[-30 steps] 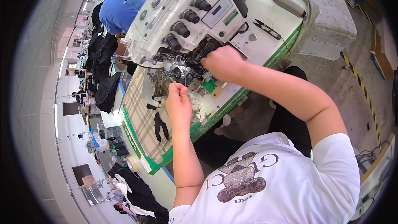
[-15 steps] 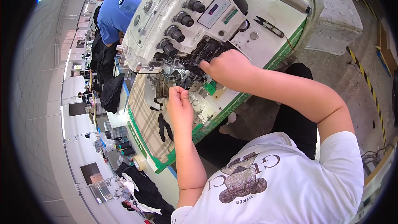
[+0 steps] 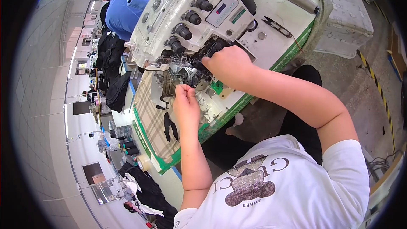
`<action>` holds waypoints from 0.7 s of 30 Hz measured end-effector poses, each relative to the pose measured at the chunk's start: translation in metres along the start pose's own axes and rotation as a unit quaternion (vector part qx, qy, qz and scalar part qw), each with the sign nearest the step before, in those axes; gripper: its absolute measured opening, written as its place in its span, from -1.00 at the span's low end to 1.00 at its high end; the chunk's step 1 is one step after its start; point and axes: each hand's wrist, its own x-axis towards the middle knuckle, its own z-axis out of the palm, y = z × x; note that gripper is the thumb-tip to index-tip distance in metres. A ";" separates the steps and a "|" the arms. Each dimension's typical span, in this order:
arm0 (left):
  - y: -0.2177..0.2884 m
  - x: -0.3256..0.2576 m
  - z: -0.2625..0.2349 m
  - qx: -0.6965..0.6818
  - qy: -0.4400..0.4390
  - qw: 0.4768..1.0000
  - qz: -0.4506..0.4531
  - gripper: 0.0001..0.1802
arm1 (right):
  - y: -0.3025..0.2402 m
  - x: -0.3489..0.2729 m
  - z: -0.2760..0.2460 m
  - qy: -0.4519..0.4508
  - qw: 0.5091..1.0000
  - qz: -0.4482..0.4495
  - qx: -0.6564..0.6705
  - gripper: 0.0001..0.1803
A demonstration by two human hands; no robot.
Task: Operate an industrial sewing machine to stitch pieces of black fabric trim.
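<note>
A white overlock sewing machine (image 3: 169, 15) stands before me, with its front cover open and its dark metal looper parts (image 3: 190, 70) bare. My left hand (image 3: 186, 104) is raised just in front of the needle area. Its thumb and forefinger are pinched together, and whatever lies between them is too small to make out. My right hand (image 3: 231, 65) reaches into the opened front of the machine, fingers curled in. Its fingertips are hidden among the parts, so what they grip does not show. Four black tension dials (image 3: 192, 18) line the machine's face above my hands.
Black thread snips (image 3: 277, 26) and a grey cylinder (image 3: 300, 0) lie on the white table right of the machine. Dark fabric scraps (image 3: 170, 127) lie on the left, by green-taped edges. A person in blue (image 3: 131, 6) works beyond, near black garments (image 3: 111, 59).
The whole view has shifted slightly. My right hand has moved a little left against the machine. My left hand keeps its pinch in nearly the same place.
</note>
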 end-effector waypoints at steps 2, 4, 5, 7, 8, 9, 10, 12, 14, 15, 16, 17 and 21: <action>0.000 0.000 -0.001 -0.006 0.001 1.000 0.000 -0.81 | -0.001 0.001 0.005 0.048 0.999 0.011 0.021 -0.87; 0.006 -0.001 -0.001 0.005 -0.004 1.000 -0.005 -0.81 | 0.003 -0.008 0.002 -0.068 0.996 -0.041 -0.042 -0.83; 0.000 -0.001 -0.001 -0.007 0.007 1.000 0.003 -0.81 | -0.002 -0.014 -0.016 -0.111 0.991 -0.040 -0.057 -0.83; 0.006 -0.003 -0.006 0.013 -0.004 1.000 -0.017 -0.85 | 0.001 -0.023 -0.034 -0.082 0.995 0.025 -0.047 -0.86; 0.010 -0.004 -0.009 0.034 -0.018 0.999 -0.035 -0.89 | 0.007 -0.028 -0.046 -0.073 0.994 0.058 -0.049 -0.88; 0.006 -0.005 -0.010 0.026 -0.016 0.999 -0.034 -0.88 | 0.015 -0.030 -0.047 -0.032 0.995 0.085 -0.041 -0.89; 0.005 -0.006 -0.010 0.023 -0.011 0.999 -0.039 -0.88 | 0.024 -0.032 -0.047 0.008 0.993 0.113 -0.034 -0.90; 0.005 -0.003 -0.007 0.008 -0.021 0.999 -0.042 -0.88 | 0.037 -0.029 -0.041 0.022 0.989 0.128 -0.067 -0.92; 0.004 -0.002 -0.005 0.002 -0.013 0.999 -0.029 -0.88 | 0.044 -0.022 -0.024 0.069 0.980 0.178 -0.057 -0.85; 0.005 -0.002 -0.004 -0.004 -0.014 1.000 -0.022 -0.88 | 0.038 -0.018 -0.013 0.051 0.978 0.186 -0.083 -0.85; 0.004 -0.002 -0.004 -0.010 -0.013 1.000 -0.016 -0.88 | 0.028 -0.014 -0.005 0.033 0.975 0.192 -0.109 -0.85; 0.001 -0.002 -0.005 -0.015 -0.009 1.000 -0.019 -0.88 | 0.014 -0.012 -0.001 -0.023 0.983 0.157 -0.097 -0.86; -0.001 -0.002 -0.005 -0.027 -0.003 1.000 -0.016 -0.86 | -0.008 -0.026 -0.008 -0.021 0.992 0.094 -0.087 -0.86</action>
